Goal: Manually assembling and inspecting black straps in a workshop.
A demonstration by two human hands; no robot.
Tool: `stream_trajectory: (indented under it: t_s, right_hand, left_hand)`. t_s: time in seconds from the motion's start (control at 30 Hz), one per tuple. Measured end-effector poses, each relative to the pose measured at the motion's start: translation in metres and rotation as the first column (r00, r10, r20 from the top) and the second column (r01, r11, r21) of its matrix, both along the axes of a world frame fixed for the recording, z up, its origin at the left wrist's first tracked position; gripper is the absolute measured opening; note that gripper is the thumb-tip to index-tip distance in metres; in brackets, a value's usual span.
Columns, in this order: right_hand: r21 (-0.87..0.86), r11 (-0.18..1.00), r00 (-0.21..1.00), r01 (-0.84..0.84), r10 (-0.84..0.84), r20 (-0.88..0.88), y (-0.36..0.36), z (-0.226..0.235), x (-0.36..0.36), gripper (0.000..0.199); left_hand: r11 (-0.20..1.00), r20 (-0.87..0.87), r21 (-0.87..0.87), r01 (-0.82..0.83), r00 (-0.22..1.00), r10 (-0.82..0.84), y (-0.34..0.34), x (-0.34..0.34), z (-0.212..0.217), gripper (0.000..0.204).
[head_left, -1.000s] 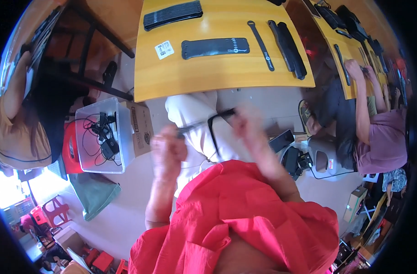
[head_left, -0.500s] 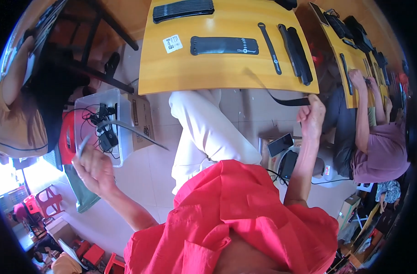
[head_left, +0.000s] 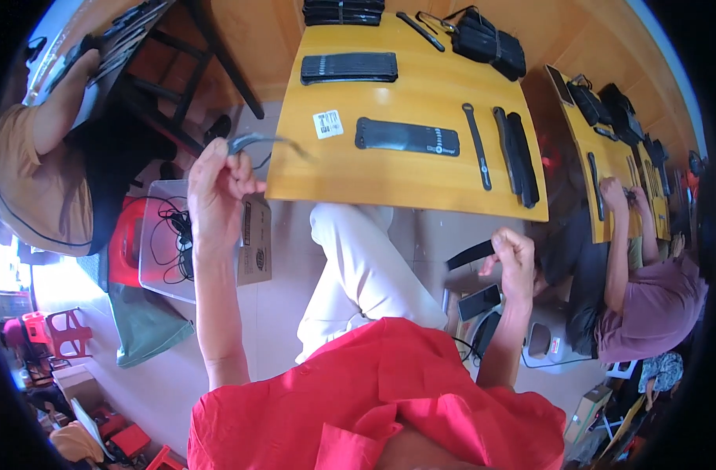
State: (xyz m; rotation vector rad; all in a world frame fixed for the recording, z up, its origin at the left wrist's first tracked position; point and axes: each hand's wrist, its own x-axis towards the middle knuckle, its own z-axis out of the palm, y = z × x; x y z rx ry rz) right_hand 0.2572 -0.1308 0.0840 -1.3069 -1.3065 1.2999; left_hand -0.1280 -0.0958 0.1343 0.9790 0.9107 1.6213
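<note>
My left hand [head_left: 219, 184] is raised by the table's left front corner, its fingers closed on one end of a dark strap [head_left: 248, 141]. That strap's free end is blurred over the tabletop. Lower down on the right, in front of the table edge, my right hand [head_left: 514, 262] pinches a black strap [head_left: 469, 255] whose other end points left. On the yellow table [head_left: 326, 184] lie a flat pack of black straps [head_left: 407, 137], a single strap [head_left: 477, 149] and a pair of folded straps [head_left: 517, 157]. A white label [head_left: 327, 124] lies left of the pack.
Farther back are another strap bundle [head_left: 348, 68] and a tied black bundle [head_left: 489, 47]. Left of my legs stand a clear bin [head_left: 166, 270] with cables and a cardboard box [head_left: 256, 243]. A phone [head_left: 479, 301] lies right. People sit working on both sides.
My left hand has risen and moved right with its strap toward the table. My right hand has come lower and slightly left with its strap. The table appears lower in view.
</note>
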Motion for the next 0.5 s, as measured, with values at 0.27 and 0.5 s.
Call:
stream_trajectory:
  t_s: [0.27,0.5]
  right_hand:
    - [0.002,0.999,0.998,-0.052,0.052,-0.038,0.002,-0.011,-0.013,0.027]
    - [-0.028,0.999,0.998,-0.019,0.017,-0.066,0.005,-0.015,-0.019,0.026]
  left_hand:
    - [0.892,-0.106,-0.342,-0.296,0.955,0.276,0.034,0.018,-0.099,0.023]
    - [0.776,-0.147,-0.541,-0.323,0.945,0.291,0.016,0.024,-0.127,0.029]
